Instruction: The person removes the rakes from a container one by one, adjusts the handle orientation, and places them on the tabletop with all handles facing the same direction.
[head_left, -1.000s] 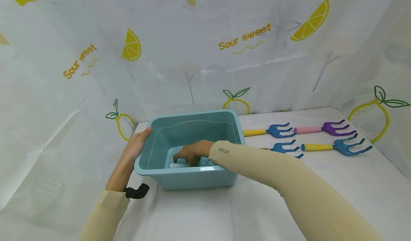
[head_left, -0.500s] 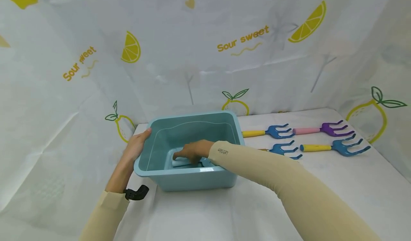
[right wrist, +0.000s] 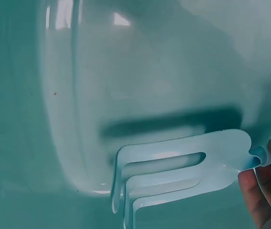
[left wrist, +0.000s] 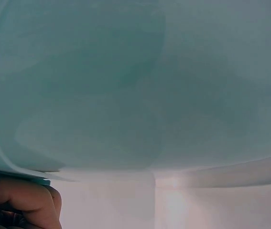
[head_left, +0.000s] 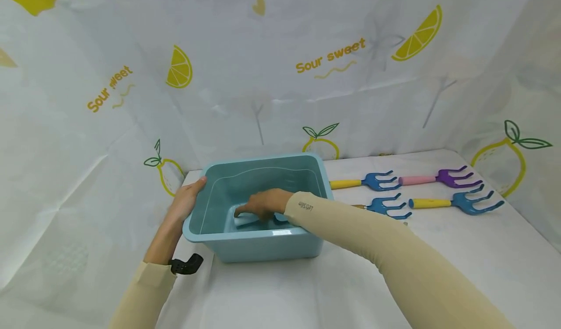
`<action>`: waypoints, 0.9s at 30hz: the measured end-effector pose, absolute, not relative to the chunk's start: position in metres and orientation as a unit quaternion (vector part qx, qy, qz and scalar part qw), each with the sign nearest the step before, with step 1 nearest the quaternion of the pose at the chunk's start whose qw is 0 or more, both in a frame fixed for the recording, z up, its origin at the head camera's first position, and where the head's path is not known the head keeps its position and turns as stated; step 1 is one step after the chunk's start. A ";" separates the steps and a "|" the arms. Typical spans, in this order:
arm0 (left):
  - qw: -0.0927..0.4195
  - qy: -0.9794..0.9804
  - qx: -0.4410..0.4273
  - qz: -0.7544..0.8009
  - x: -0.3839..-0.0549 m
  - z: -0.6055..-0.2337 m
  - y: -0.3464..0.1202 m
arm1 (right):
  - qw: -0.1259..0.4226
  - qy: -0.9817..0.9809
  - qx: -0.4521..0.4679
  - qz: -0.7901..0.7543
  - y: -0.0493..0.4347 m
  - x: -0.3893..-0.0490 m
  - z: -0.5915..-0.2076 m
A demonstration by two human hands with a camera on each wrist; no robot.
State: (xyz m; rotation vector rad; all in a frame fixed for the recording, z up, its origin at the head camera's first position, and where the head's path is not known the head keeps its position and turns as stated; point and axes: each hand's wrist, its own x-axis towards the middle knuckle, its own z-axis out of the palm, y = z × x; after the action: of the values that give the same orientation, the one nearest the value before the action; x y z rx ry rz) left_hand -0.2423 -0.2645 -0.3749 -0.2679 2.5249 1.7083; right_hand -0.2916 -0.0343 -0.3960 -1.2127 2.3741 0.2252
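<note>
A light-blue plastic basin (head_left: 267, 247) stands on the white-covered table. At its left end my left hand (head_left: 186, 200) grips the rim; curled fingers (left wrist: 27, 198) show at the lower left of the left wrist view. Inside the basin, my right hand (head_left: 265, 203) holds a pale-blue hand rake. In the right wrist view the rake (right wrist: 188, 162) lies sideways, tines bent down to the left, with thumb and fingers around the neck end of its handle. A shadow beneath suggests it is off the basin floor. The head view shows part of its handle (head_left: 246, 220).
Right of the basin lie several hand rakes: a blue one with a yellow handle (head_left: 379, 181), a purple one with a pink handle (head_left: 458, 178), another blue one (head_left: 475, 202), and one (head_left: 385, 206) partly behind my right sleeve. A lemon-print sheet (head_left: 236, 100) hangs behind.
The rake's handle in the basin has tilted and risen slightly with my right hand. My left hand stays on the rim. The head view has shifted a little.
</note>
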 end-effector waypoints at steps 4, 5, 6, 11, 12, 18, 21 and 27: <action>0.038 0.826 -0.086 0.556 -0.241 -0.374 -0.264 | 0.220 0.861 -0.452 0.074 -0.035 -0.296 -0.393; 0.038 0.827 -0.085 0.555 -0.241 -0.374 -0.263 | 0.218 0.860 -0.456 0.071 -0.036 -0.297 -0.391; 0.039 0.827 -0.084 0.555 -0.240 -0.374 -0.263 | 0.216 0.859 -0.460 0.068 -0.036 -0.298 -0.390; 0.038 0.828 -0.082 0.554 -0.240 -0.373 -0.263 | 0.216 0.857 -0.465 0.054 -0.035 -0.300 -0.383; 0.038 0.828 -0.082 0.553 -0.240 -0.374 -0.263 | 0.217 0.857 -0.465 0.053 -0.035 -0.300 -0.381; 0.038 0.832 -0.084 0.547 -0.242 -0.375 -0.264 | 0.217 0.856 -0.466 0.050 -0.037 -0.301 -0.374; 0.036 0.834 -0.085 0.544 -0.242 -0.376 -0.264 | 0.213 0.856 -0.466 0.061 -0.039 -0.301 -0.371; 0.031 0.834 -0.083 0.544 -0.240 -0.375 -0.265 | 0.204 0.858 -0.464 0.087 -0.041 -0.299 -0.357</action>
State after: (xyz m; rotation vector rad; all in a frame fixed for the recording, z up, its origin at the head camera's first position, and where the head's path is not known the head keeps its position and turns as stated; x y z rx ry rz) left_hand -0.2405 -0.2645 -0.3749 -0.2555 2.5699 1.6765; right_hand -0.2989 -0.0411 -0.3567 -1.2935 2.3935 0.2423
